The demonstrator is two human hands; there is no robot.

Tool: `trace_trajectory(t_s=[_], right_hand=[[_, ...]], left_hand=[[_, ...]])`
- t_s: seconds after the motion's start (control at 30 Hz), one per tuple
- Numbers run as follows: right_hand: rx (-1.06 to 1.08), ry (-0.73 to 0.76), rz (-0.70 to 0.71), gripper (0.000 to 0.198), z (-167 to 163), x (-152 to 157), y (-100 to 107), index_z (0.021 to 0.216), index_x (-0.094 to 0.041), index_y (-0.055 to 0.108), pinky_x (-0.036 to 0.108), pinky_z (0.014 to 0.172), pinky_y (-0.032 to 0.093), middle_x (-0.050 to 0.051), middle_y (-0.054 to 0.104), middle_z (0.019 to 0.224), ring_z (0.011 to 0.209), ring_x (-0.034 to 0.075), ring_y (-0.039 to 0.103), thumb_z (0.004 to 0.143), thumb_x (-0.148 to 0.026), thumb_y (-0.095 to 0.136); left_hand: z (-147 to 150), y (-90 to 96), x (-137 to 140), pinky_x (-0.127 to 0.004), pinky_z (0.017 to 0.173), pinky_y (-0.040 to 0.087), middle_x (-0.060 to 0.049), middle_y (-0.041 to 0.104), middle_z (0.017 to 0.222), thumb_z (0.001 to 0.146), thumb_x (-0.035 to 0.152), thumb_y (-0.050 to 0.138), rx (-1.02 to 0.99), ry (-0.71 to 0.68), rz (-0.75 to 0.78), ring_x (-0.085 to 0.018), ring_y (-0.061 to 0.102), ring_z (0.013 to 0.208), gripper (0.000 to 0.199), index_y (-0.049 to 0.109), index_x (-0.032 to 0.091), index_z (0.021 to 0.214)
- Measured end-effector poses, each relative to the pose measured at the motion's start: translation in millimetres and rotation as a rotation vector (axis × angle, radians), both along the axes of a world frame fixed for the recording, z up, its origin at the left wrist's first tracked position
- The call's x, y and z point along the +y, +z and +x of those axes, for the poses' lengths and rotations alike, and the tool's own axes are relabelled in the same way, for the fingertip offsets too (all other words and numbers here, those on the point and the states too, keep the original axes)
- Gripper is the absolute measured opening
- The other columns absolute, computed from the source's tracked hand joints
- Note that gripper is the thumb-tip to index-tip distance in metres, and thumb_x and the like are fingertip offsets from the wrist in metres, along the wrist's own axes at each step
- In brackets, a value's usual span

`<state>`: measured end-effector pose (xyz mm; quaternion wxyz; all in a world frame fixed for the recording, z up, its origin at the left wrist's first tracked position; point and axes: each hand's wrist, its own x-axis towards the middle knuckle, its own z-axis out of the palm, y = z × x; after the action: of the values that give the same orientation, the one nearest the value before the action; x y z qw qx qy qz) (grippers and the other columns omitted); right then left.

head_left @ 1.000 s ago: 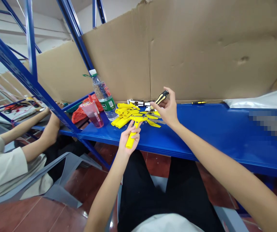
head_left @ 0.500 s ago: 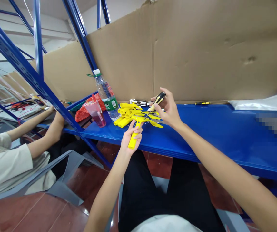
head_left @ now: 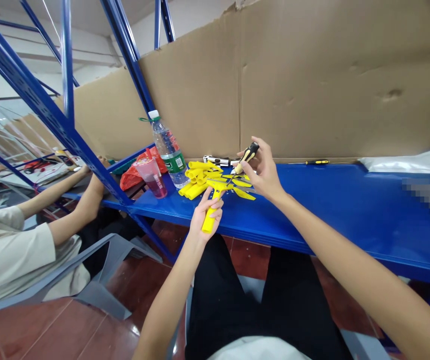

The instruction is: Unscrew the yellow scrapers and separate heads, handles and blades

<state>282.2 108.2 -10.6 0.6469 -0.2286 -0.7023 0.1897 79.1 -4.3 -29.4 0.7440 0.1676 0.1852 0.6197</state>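
Observation:
My left hand (head_left: 198, 215) is closed around the tube handle of a yellow plastic scraper-like tool (head_left: 208, 223), its wide flat head pointing away from me. In my right hand (head_left: 269, 175) is a screwdriver (head_left: 251, 152) with a black and cream handle, held between the fingertips. Its shaft slants down to the tool's head; whether the tip sits in a screw is too small to tell. Just behind lies a pile of similar yellow tools (head_left: 195, 189), handles to the left, partly hidden by my hands.
A water bottle (head_left: 173, 162) and a pink cup (head_left: 155, 184) stand left of the pile, by a red bag (head_left: 128, 179). Another screwdriver (head_left: 317, 162) lies along the cardboard wall (head_left: 312, 75). White plastic (head_left: 410, 161) lies at right on the blue table (head_left: 331, 210). A person sits at left.
The view has shifted slightly, moving everything a little to the right. Both hands keep their grips, and the screwdriver stays at the yellow tool's head.

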Motion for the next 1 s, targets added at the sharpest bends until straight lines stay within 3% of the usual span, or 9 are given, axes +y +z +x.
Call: trace_trajectory(t_s=[0.17,0.37,0.5,0.6,0.73,0.9,1.0], right_hand=[[0.017,-0.104,0.006,0.095,4.0,3.3,-1.1,0.172,-0.039,0.037,0.062,0.086,0.074,0.012,0.074,0.130,0.099,0.036,0.084,0.095,-0.081,0.076],[-0.019,0.024,-0.027,0.092,-1.1,-0.1,-2.9,0.177,-0.042,0.025,0.061,0.100,0.072,0.015,0.070,0.148,0.120,0.037,0.081,0.103,-0.080,0.064],[0.009,-0.047,-0.009,0.103,-1.5,5.1,-6.8,0.176,-0.041,0.030,0.063,0.092,0.073,0.013,0.073,0.135,0.109,0.038,0.083,0.094,-0.085,0.073],[0.002,-0.083,0.011,0.095,-1.5,2.7,-6.2,0.175,-0.041,0.033,0.066,0.094,0.072,0.012,0.073,0.133,0.110,0.038,0.082,0.097,-0.082,0.070],[-0.012,0.002,-0.036,0.094,-4.6,-2.0,-4.7,0.179,-0.041,0.021,0.066,0.104,0.068,0.015,0.070,0.147,0.119,0.038,0.080,0.103,-0.080,0.062],[0.014,-0.054,-0.017,0.101,-2.4,3.1,-6.6,0.176,-0.042,0.028,0.067,0.091,0.072,0.012,0.072,0.132,0.103,0.037,0.082,0.095,-0.082,0.072],[0.004,-0.073,0.005,0.097,-2.1,1.5,-5.4,0.176,-0.042,0.028,0.066,0.092,0.072,0.013,0.071,0.132,0.106,0.037,0.082,0.098,-0.081,0.070]], left_hand=[[1.1,2.7,-1.6,-0.006,0.043,0.037,-0.017,0.067,0.136,0.098,-0.010,0.045,-0.003,-0.004,-0.015,-0.003,0.050,0.061,0.065,0.057,0.025,0.152],[0.4,3.2,-0.6,-0.006,0.043,0.037,-0.018,0.065,0.141,0.096,-0.009,0.047,0.007,0.007,-0.022,-0.002,0.050,0.062,0.065,0.059,0.026,0.150],[-1.1,2.3,0.4,-0.006,0.044,0.037,-0.017,0.065,0.145,0.095,-0.009,0.049,0.023,-0.003,-0.017,-0.002,0.050,0.062,0.066,0.059,0.027,0.150],[-1.4,1.7,1.0,-0.006,0.044,0.037,-0.018,0.064,0.148,0.095,-0.008,0.051,0.019,-0.007,-0.022,-0.002,0.050,0.063,0.062,0.061,0.027,0.146],[-1.6,1.9,1.5,-0.007,0.044,0.037,-0.017,0.064,0.150,0.094,-0.008,0.053,0.054,0.012,-0.024,-0.002,0.051,0.063,0.065,0.062,0.029,0.147],[-0.3,2.9,-0.9,-0.007,0.044,0.036,-0.018,0.063,0.154,0.092,-0.008,0.055,0.060,0.014,-0.022,-0.003,0.050,0.063,0.069,0.062,0.029,0.150],[0.8,3.2,-2.2,-0.008,0.043,0.036,-0.018,0.063,0.152,0.092,-0.007,0.056,0.051,0.005,-0.015,-0.003,0.050,0.063,0.068,0.061,0.029,0.150]])
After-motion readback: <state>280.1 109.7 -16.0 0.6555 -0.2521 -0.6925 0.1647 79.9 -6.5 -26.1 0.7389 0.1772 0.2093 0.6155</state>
